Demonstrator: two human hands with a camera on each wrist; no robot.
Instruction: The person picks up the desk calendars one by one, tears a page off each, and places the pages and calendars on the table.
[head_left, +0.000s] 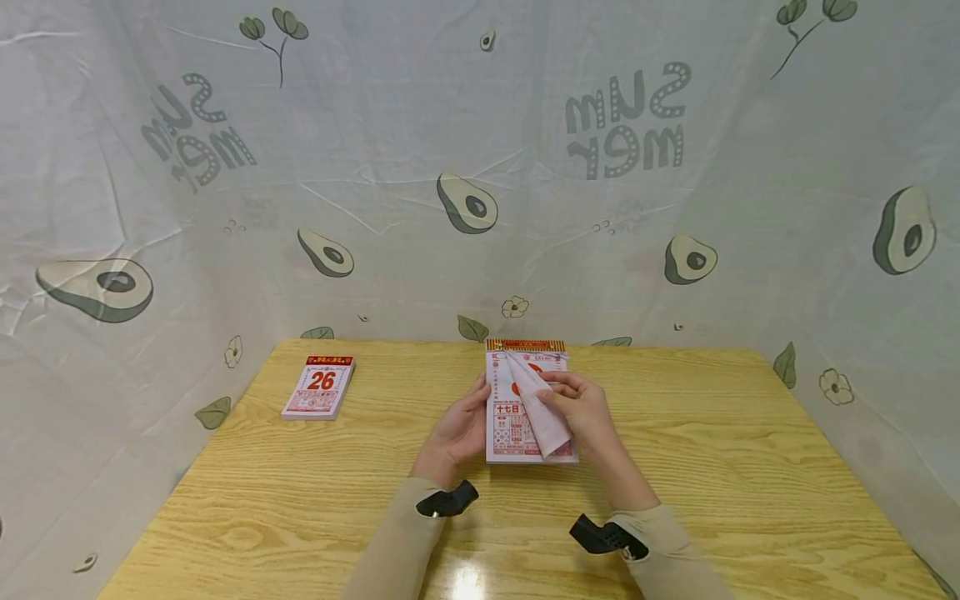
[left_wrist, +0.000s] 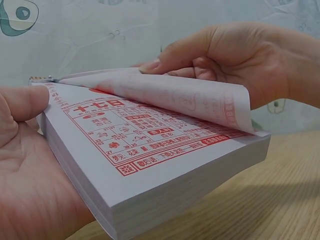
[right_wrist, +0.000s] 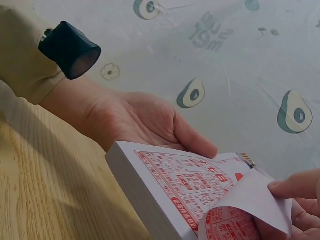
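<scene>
A thick tear-off calendar with red print and a red-and-gold top band is tilted up off the table near its far edge. My left hand holds it from the left side, thumb along the edge and palm beneath, as the left wrist view shows. On the right, my right hand pinches the top sheet between thumb and fingers. That sheet is peeled back from the right and curls diagonally over the page below, still joined near the top band. In the right wrist view the sheet's printed underside shows.
A second, smaller calendar reading 26 lies on the wooden table at the left. Behind and at both sides hangs a pale curtain with avocado prints. Black wrist devices sit on both sleeves.
</scene>
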